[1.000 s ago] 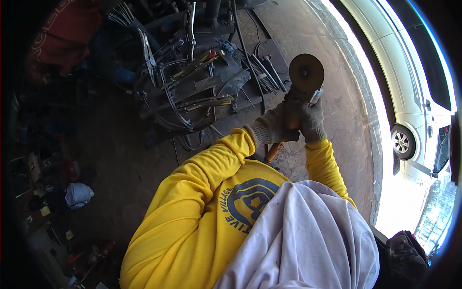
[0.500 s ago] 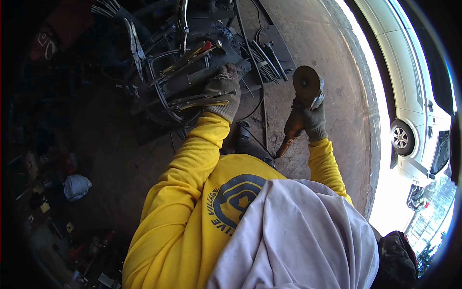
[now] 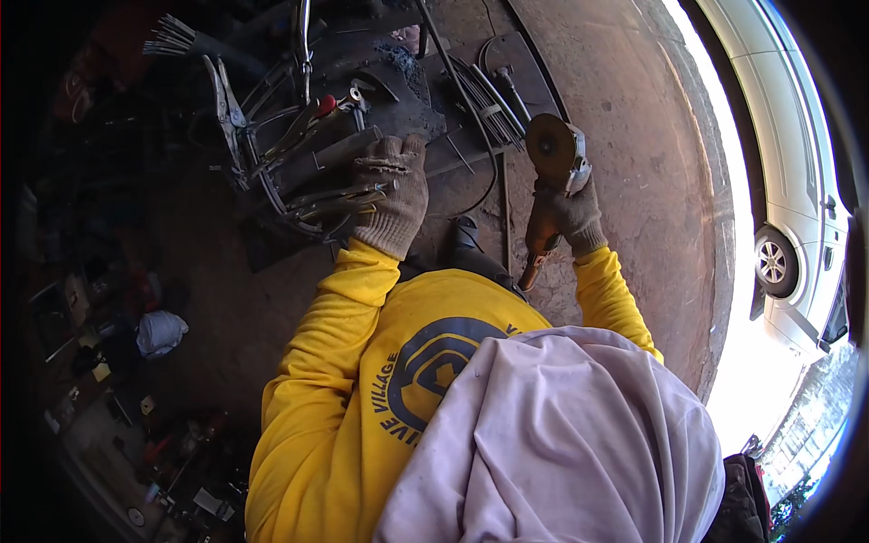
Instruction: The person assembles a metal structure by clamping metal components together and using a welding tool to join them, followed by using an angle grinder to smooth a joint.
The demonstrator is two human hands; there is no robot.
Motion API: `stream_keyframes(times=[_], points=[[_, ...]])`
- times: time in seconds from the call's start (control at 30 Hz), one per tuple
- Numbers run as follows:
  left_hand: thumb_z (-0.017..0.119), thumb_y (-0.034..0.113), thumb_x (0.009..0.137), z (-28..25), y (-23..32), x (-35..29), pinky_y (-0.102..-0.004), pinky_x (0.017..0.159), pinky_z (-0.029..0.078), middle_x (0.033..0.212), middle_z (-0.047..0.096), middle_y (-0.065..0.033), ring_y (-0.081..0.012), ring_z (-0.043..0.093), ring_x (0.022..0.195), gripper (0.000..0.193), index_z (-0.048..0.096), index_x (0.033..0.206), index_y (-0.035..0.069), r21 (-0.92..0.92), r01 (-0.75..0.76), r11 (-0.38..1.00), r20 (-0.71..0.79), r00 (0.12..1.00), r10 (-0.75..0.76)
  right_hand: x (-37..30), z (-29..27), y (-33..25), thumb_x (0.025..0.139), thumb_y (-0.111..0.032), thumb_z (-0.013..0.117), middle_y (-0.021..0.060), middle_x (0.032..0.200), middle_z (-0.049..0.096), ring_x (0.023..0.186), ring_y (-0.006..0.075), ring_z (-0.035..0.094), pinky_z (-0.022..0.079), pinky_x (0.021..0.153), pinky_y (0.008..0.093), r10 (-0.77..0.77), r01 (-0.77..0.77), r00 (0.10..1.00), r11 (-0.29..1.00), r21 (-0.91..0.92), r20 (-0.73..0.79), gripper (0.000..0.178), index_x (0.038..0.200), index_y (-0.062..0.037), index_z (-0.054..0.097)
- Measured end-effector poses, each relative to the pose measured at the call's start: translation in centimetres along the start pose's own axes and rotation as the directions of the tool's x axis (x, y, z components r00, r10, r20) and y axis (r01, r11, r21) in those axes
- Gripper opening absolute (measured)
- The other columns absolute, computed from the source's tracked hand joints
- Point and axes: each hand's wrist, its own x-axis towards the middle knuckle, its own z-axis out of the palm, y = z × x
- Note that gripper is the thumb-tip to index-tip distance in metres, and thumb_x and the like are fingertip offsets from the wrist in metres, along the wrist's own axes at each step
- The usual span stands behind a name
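Both hands apart now: left hand [image 3: 391,192] on metal frame [image 3: 308,172], right hand [image 3: 568,215] gripping grinder [image 3: 554,158].

Left hand [image 3: 391,195] on metal frame [image 3: 299,172]; angle grinder [image 3: 554,167] to its right

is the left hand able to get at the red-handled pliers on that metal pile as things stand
Probably yes. The left hand is empty, resting gloved on the metal pile, and the red-handled pliers lie just beyond its fingertips with nothing over them. The right hand holds the angle grinder, well aside.
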Motion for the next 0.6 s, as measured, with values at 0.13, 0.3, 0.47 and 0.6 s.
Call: stream_keyframes(times=[0.13, 0.3, 0.47, 0.6], points=[[0.064, 0.010, 0.088, 1.3, 0.1, -0.8, -0.0449, 0.083, 0.051, 0.103, 0.061, -0.0132, -0.0320, 0.061, 0.094, 0.032, 0.062, 0.120, 0.010, -0.217, -0.035, 0.975, -0.107, 0.994, 0.012, 0.2, -0.1, -0.4, 0.083, 0.000, 0.074, 0.0085, 0.106, 0.069, 0.092, 0.0193, 0.069, 0.059, 0.082, 0.0342, 0.006, -0.006, 1.000, 1.000, -0.009, -0.025, 0.044, 0.123, -0.0035, 0.057], [0.067, 0.010, 0.087, 2.8, -0.2, -1.4, -0.0472, 0.089, 0.050, 0.106, 0.063, -0.0094, -0.0305, 0.062, 0.094, 0.035, 0.063, 0.122, 0.010, -0.163, -0.089, 0.983, -0.162, 0.985, 0.062, 0.1, 0.3, -1.4, 0.081, -0.002, 0.074, 0.0067, 0.102, 0.070, 0.090, 0.0176, 0.069, 0.058, 0.081, 0.0338, -0.035, 0.033, 0.997, 0.999, 0.029, 0.073, 0.043, 0.121, -0.0042, 0.059], [0.064, 0.014, 0.088, 2.7, -0.4, -0.6, -0.0409, 0.075, 0.053, 0.097, 0.064, -0.0054, -0.0270, 0.065, 0.085, 0.032, 0.064, 0.120, 0.014, -0.051, -0.083, 0.995, -0.172, 0.982, 0.073, 0.5, 0.1, -0.5, 0.072, -0.012, 0.086, 0.0079, 0.117, 0.067, 0.104, 0.0169, 0.064, 0.053, 0.092, 0.0335, 0.084, -0.083, 0.989, 0.996, -0.009, 0.125, 0.063, 0.126, -0.0040, 0.055], [0.066, 0.010, 0.088, 3.8, -0.8, -0.4, -0.0395, 0.071, 0.054, 0.094, 0.066, -0.0093, -0.0294, 0.065, 0.084, 0.030, 0.066, 0.117, 0.009, -0.021, -0.053, 0.998, -0.098, 0.994, 0.051, 0.5, 0.8, 0.4, 0.067, -0.015, 0.091, 0.0090, 0.120, 0.066, 0.108, 0.0193, 0.063, 0.052, 0.095, 0.0358, 0.090, -0.086, 0.987, 0.995, -0.041, 0.133, 0.076, 0.130, -0.0042, 0.050]])
